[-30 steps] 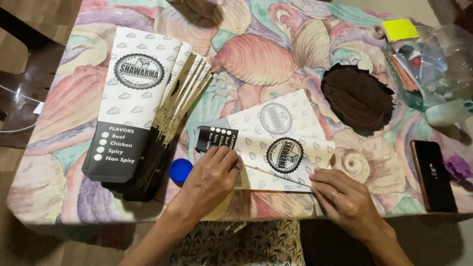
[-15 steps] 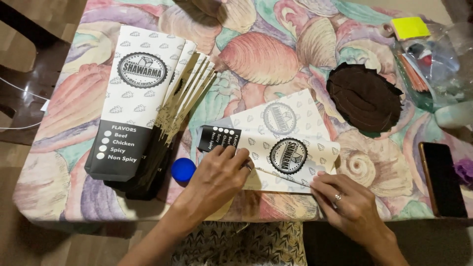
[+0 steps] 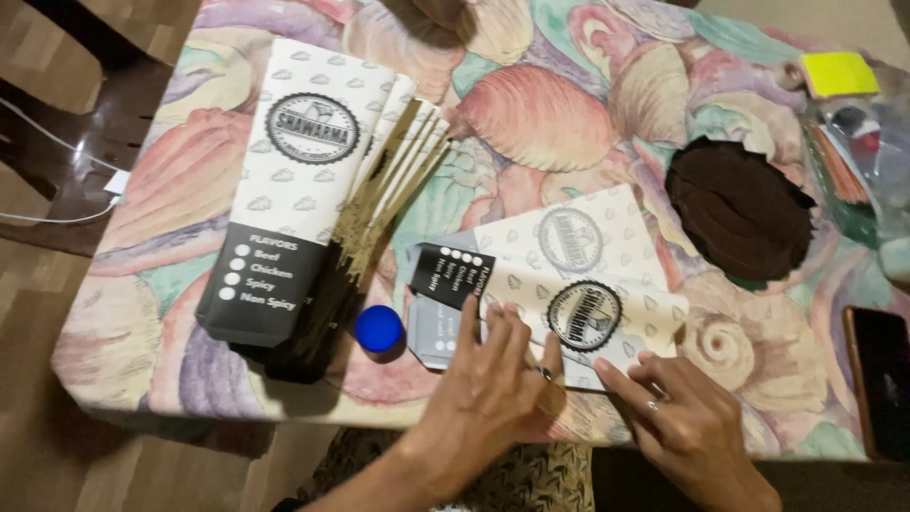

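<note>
Both my hands are flat on the paper sleeve [image 3: 569, 303] at the table's near edge, left hand [image 3: 488, 379] pressing open-palmed, right hand [image 3: 687, 422] pinning its lower edge with loose fingertips. Press unevenly and I reckon the fold creases crooked. The blue cap [image 3: 379, 328] and the sleeve stack [image 3: 303, 199] sit further out.

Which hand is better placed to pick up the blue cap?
Probably the left hand: it lies on the paper sleeve right beside the blue cap. The right hand is farther away.
</note>
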